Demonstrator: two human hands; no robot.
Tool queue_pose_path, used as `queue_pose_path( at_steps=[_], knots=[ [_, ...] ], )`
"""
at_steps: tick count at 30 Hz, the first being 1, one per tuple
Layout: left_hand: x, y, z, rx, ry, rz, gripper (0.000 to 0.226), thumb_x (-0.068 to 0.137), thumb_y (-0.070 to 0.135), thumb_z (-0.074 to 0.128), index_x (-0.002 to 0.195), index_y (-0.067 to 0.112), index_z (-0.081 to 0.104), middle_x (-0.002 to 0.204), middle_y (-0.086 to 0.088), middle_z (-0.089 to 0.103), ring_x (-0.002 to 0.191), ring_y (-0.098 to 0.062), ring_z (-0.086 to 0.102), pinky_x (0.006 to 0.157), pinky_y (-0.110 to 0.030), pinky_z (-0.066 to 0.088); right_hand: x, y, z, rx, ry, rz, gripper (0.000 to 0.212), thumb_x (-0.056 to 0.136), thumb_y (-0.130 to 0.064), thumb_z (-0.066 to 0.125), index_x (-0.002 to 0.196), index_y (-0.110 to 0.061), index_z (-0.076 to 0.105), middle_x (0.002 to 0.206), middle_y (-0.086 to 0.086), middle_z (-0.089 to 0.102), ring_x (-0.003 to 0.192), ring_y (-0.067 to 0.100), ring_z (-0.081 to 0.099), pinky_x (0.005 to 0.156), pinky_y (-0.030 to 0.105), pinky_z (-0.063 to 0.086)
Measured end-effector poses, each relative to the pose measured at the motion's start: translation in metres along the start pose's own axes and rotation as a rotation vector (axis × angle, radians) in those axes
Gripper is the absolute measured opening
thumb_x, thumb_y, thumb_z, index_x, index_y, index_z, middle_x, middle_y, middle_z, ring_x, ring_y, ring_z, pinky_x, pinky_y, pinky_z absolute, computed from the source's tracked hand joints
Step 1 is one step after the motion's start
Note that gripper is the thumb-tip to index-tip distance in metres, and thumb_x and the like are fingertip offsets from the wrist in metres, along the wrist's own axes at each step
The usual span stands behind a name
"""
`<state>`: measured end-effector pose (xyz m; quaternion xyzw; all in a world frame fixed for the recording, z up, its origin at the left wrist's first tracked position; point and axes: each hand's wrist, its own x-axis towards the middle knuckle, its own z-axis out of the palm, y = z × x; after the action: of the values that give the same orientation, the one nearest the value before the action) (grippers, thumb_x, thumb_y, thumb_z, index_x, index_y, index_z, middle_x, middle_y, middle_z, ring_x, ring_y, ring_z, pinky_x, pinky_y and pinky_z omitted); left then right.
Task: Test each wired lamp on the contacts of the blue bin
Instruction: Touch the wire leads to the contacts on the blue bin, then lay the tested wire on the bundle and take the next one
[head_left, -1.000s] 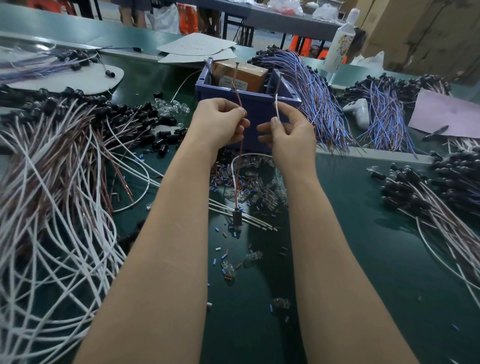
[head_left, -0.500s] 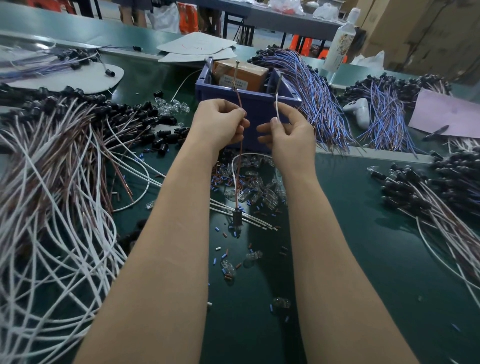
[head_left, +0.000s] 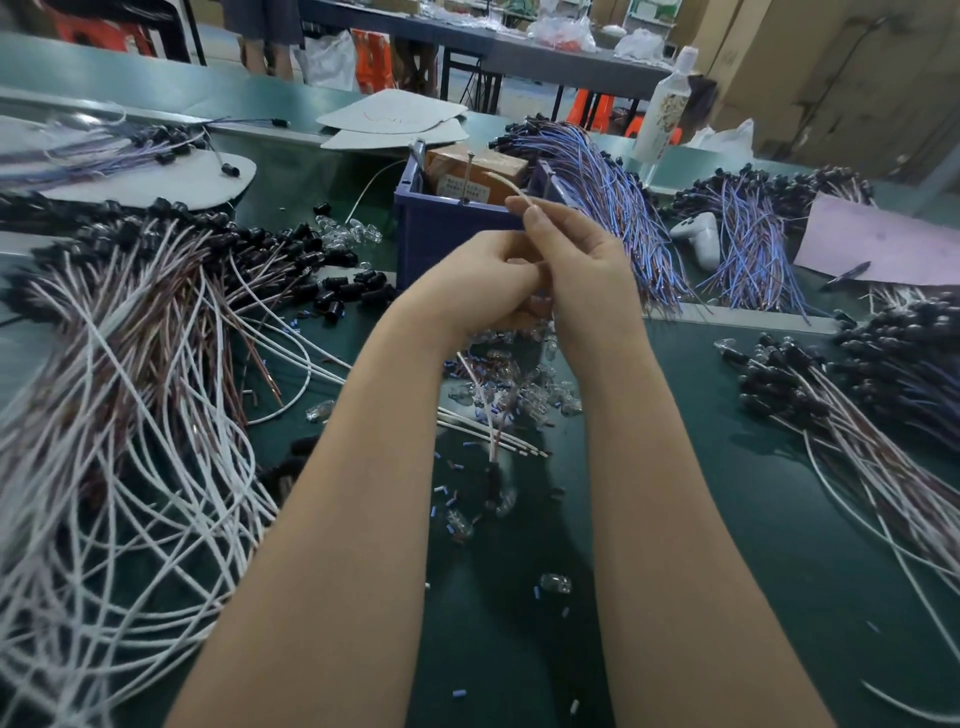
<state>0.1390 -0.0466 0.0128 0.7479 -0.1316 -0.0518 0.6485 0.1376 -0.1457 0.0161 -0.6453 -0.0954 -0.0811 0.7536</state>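
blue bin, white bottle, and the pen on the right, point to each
blue bin (head_left: 447, 244): head view, front wall
white bottle (head_left: 666, 111): head view, middle of body
pen (head_left: 848, 274): head view, middle of barrel

Two arms in shot, and both are bare. The long, slim left forearm (head_left: 337, 519) is uncovered from the bottom edge right up to the wrist. The right forearm (head_left: 670, 519) is just the same, smooth and uncovered all the way. Up top, the left grip (head_left: 467, 280) is a bare hand with rounded knuckles showing along its back. The right grip (head_left: 587, 270) is bare too, with slender fingers (head_left: 535, 215) and a short, trimmed nail on the topmost fingertip. The wide lens makes both arms look broad at the bottom edge and narrow toward the wrists.
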Motion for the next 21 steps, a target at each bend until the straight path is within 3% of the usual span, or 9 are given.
queue_pose_path(
  at_steps=[4,6,9,11,13,15,18,20,21],
  knots=[
    [-0.012,0.004,0.004,0.017,-0.058,0.007,0.02,0.092,0.003,0.045,0.096,0.013,0.062,0.082,-0.004,0.063,0.069,-0.011,0.059,0.064,-0.02,0.052,-0.005,-0.006,0.003,0.033,-0.031,0.085,0.017,0.095,-0.015,0.055,0.089,-0.022,0.07,0.081,-0.008,0.068,0.068,0.006,0.058,0.052,0.02,0.047],
    [-0.016,0.003,0.005,0.072,-0.035,0.003,0.017,0.091,0.004,0.046,0.093,0.012,0.062,0.082,-0.007,0.062,0.072,-0.015,0.057,0.066,-0.024,0.05,-0.005,-0.007,0.002,0.019,-0.025,0.119,0.016,0.095,-0.018,0.055,0.092,-0.023,0.07,0.08,-0.008,0.066,0.065,0.007,0.056,0.054,0.02,0.046],
    [-0.021,0.001,0.006,0.11,0.027,0.004,0.013,0.094,0.011,0.05,0.096,0.006,0.062,0.078,-0.006,0.06,0.071,-0.017,0.054,0.068,-0.028,0.045,-0.008,-0.006,0.0,-0.013,-0.011,0.141,0.017,0.097,-0.027,0.051,0.103,-0.025,0.067,0.086,-0.012,0.061,0.082,0.01,0.056,0.064,0.024,0.046],
    [-0.024,0.001,0.008,0.081,0.054,0.007,0.016,0.096,0.013,0.05,0.098,0.002,0.062,0.075,-0.005,0.059,0.067,-0.015,0.053,0.065,-0.027,0.044,-0.01,-0.002,-0.001,-0.043,-0.021,0.151,0.029,0.099,-0.034,0.046,0.124,-0.024,0.058,0.107,-0.009,0.059,0.104,0.014,0.055,0.081,0.032,0.051],
    [-0.027,0.002,0.009,0.047,0.129,0.025,0.015,0.096,0.016,0.051,0.089,0.008,0.061,0.067,0.001,0.058,0.059,-0.009,0.053,0.06,-0.024,0.044,-0.016,0.002,-0.005,-0.157,0.03,0.178,0.046,0.099,-0.044,0.04,0.139,-0.022,0.043,0.133,-0.001,0.051,0.124,0.018,0.049,0.103,0.043,0.044],
    [-0.028,0.004,0.006,0.018,0.286,0.026,0.016,0.097,0.019,0.051,0.084,0.015,0.059,0.069,0.004,0.058,0.06,-0.005,0.054,0.062,-0.023,0.049,-0.028,0.001,-0.012,-0.336,0.061,0.217,0.054,0.096,-0.054,0.037,0.138,-0.019,0.043,0.135,0.002,0.052,0.118,0.017,0.054,0.102,0.044,0.044],
    [-0.027,0.004,-0.004,-0.067,0.558,0.026,0.015,0.098,0.019,0.05,0.085,0.014,0.057,0.074,0.003,0.055,0.068,-0.008,0.052,0.074,-0.028,0.051,-0.052,-0.005,-0.029,-0.665,-0.291,0.292,0.041,0.088,-0.06,0.049,0.103,-0.024,0.062,0.101,-0.004,0.069,0.086,0.008,0.065,0.079,0.029,0.052],
    [-0.025,0.002,-0.009,-0.055,0.702,0.03,0.013,0.097,0.02,0.05,0.09,0.011,0.056,0.078,0.001,0.056,0.073,-0.012,0.054,0.082,-0.034,0.053,-0.064,-0.004,-0.033,-0.906,-0.575,0.359,0.034,0.08,-0.055,0.065,0.098,-0.026,0.065,0.094,-0.004,0.072,0.084,0.01,0.066,0.079,0.028,0.051],
    [-0.025,0.0,-0.011,-0.049,0.756,0.029,0.013,0.097,0.021,0.049,0.091,0.011,0.055,0.081,-0.001,0.057,0.076,-0.015,0.055,0.085,-0.037,0.054,-0.067,-0.001,-0.033,-0.992,-0.631,0.372,0.031,0.079,-0.047,0.069,0.099,-0.025,0.066,0.095,-0.002,0.071,0.087,0.014,0.066,0.082,0.029,0.05]
  ],
)
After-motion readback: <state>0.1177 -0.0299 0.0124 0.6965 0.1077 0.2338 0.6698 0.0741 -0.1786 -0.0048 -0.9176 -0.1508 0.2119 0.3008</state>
